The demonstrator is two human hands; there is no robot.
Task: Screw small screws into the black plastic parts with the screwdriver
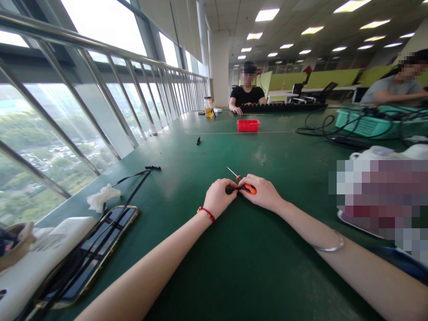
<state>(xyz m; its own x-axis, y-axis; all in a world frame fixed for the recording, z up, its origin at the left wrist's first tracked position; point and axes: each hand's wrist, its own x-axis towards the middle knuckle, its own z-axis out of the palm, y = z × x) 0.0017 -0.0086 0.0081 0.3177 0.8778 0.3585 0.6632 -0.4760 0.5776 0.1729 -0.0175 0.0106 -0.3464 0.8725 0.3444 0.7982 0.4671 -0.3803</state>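
Over the middle of the green table [187,178], my two hands meet. My left hand [219,196], with a red cord bracelet at its wrist, pinches a small black part [236,188] whose exact kind I cannot make out. In my right hand [262,191] lies a screwdriver [249,188] with an orange and black handle, its thin metal shaft pointing away and to the left. The right fingertips also touch the black part, and the fingers partly hide it. Farther off on the table is another small black piece [198,141].
At left lie a phone [122,223] with black straps across it, a crumpled tissue [103,197] and a white case-like object [63,240]. Ahead sits a red tray [248,126]. A teal basket [357,123] with cables stands at right. Two people sit beyond; a metal railing [133,62] runs along the left.
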